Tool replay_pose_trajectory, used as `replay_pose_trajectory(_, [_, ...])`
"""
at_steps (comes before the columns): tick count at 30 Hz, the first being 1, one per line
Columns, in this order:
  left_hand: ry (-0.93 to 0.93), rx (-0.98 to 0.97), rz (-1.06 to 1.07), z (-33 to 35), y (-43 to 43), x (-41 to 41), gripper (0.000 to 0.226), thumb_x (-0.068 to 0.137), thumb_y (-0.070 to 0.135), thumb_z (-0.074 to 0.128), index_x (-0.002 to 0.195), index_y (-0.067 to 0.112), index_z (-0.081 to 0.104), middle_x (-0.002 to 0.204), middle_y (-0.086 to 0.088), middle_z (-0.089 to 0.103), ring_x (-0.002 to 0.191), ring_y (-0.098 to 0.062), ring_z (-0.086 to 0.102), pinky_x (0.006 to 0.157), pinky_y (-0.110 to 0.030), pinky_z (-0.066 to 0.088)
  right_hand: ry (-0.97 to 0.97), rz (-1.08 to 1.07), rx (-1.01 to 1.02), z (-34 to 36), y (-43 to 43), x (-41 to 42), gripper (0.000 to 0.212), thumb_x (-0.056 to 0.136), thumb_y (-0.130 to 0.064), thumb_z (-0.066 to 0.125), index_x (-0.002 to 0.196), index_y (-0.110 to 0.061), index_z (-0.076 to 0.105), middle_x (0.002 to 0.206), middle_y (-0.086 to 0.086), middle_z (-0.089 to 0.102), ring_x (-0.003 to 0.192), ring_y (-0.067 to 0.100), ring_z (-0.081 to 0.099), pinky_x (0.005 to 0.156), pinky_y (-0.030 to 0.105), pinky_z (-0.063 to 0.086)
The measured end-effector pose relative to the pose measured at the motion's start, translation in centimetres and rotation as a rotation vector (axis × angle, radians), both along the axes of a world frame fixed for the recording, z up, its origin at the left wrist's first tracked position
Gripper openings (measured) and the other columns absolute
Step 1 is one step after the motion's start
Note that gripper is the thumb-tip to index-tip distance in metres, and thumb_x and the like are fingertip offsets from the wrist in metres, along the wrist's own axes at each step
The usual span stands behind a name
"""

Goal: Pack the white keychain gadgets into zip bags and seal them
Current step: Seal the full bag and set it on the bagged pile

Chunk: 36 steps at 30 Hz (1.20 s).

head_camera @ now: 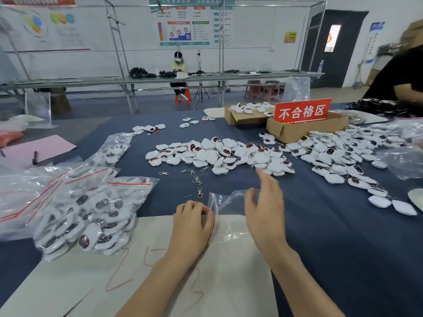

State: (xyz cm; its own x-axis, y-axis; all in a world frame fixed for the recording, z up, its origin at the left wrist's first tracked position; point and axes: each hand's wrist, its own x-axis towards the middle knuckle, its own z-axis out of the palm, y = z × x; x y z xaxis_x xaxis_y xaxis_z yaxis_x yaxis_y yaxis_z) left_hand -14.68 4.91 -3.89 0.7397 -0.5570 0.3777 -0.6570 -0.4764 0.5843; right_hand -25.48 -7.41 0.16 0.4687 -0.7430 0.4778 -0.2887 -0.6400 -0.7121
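— Blue cloth first: where's the pile of white gadgets?
— Straight ahead of the right hand, just beyond its fingertips, not touching. Its fingers are spread and hold nothing.
— And the zip bag?
— Flat beneath that hand; the left hand grips its red-striped mouth.

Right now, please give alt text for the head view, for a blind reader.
A person's left hand holds the red-striped mouth of an empty clear plastic zip bag on a blue table, while the open right hand points toward a pile of white keychain gadgets. Filled bags lie left.
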Motion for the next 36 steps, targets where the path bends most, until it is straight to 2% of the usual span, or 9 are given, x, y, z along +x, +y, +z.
replay_pose_trajectory(3, [-0.105,0.128,0.107,-0.4,0.4,0.3,0.015,0.097,0.03,0.056,0.091,0.018,0.062,0.105,0.001,0.059,0.112,-0.022,0.046,0.1,-0.031,0.034,0.475,0.08,0.005,-2.2,-1.3,1.0,0.055,0.109,-0.037,0.032,0.16,-0.019,0.019,0.166,0.006,0.022,0.152,0.021,0.021,0.125,0.038,0.014])
replay_pose_trajectory(6, [-0.128,0.158,0.132,-0.4,0.8,0.6,0.013,0.096,0.028,0.051,0.086,0.02,0.05,0.097,0.002,0.057,0.104,-0.021,0.05,0.102,-0.032,0.036,0.586,0.078,0.073,-3.2,-2.0,1.3,0.059,0.108,-0.047,0.024,0.161,-0.021,0.015,0.168,0.007,0.014,0.154,0.022,0.014,0.125,0.035,0.009])
replay_pose_trajectory(13, [0.101,-0.206,0.042,-0.2,1.7,0.5,0.007,0.097,0.032,0.049,0.094,0.032,0.054,0.107,0.021,0.049,0.107,-0.008,0.042,0.088,-0.009,0.031,0.387,0.063,-0.002,-2.9,-1.6,0.7,0.044,0.106,-0.025,0.041,0.149,-0.016,0.044,0.152,0.004,0.046,0.146,0.021,0.033,0.122,0.04,0.02])
replay_pose_trajectory(18, [0.016,-0.015,-0.019,-0.4,1.7,0.2,0.039,0.095,0.056,0.041,0.087,0.028,0.067,0.118,0.015,0.051,0.12,-0.005,0.036,0.105,-0.025,0.03,0.073,-0.022,-0.291,-1.2,-0.3,1.1,0.033,0.094,0.0,0.057,0.123,-0.009,0.068,0.123,0.01,0.068,0.13,0.035,0.054,0.113,0.053,0.038])
replay_pose_trajectory(22, [0.097,-0.188,0.005,0.4,1.8,0.3,0.05,0.096,0.059,0.027,0.08,0.031,0.065,0.109,0.027,0.052,0.113,0.004,0.043,0.094,-0.009,0.031,-0.028,0.163,0.078,1.4,-0.4,4.7,0.032,0.1,-0.016,0.049,0.127,-0.025,0.064,0.116,-0.009,0.067,0.115,0.014,0.056,0.1,0.035,0.045])
replay_pose_trajectory(26, [0.109,-0.227,0.067,2.0,0.6,4.8,0.015,0.1,0.046,0.045,0.098,0.038,0.056,0.112,0.021,0.051,0.113,-0.005,0.047,0.093,-0.022,0.038,-0.013,0.266,0.41,2.4,-2.9,10.3,0.033,0.102,-0.025,0.042,0.132,-0.028,0.056,0.12,-0.011,0.063,0.094,-0.001,0.059,0.076,0.016,0.047])
replay_pose_trajectory(30, [0.096,0.036,0.07,2.4,-2.3,10.8,0.049,0.096,0.049,0.058,0.136,0.024,0.049,0.141,0.001,0.04,0.132,-0.021,0.04,0.103,-0.03,0.033,0.359,0.111,0.042,0.4,-5.5,14.4,0.045,0.103,-0.026,0.042,0.148,-0.023,0.042,0.15,0.007,0.044,0.135,0.028,0.041,0.108,0.045,0.037])
replay_pose_trajectory(33, [0.047,0.2,0.061,3.0,-5.8,15.4,0.074,0.089,0.062,0.061,0.148,0.025,0.038,0.155,-0.005,0.029,0.142,-0.029,0.03,0.113,-0.046,0.033,0.461,0.114,0.026,-1.5,-7.4,15.7,0.055,0.103,-0.033,0.043,0.155,-0.024,0.027,0.163,0.015,0.019,0.15,0.034,0.018,0.121,0.049,0.021])
replay_pose_trajectory(36, [0.002,0.362,0.029,4.6,-10.6,20.1,0.087,0.085,0.075,0.055,0.156,0.031,0.027,0.166,-0.009,0.012,0.152,-0.035,0.015,0.121,-0.054,0.02,0.528,0.175,0.054,-2.7,-9.1,16.1,0.065,0.1,-0.05,0.046,0.156,-0.026,0.024,0.164,0.016,0.013,0.15,0.034,0.015,0.123,0.047,0.016])
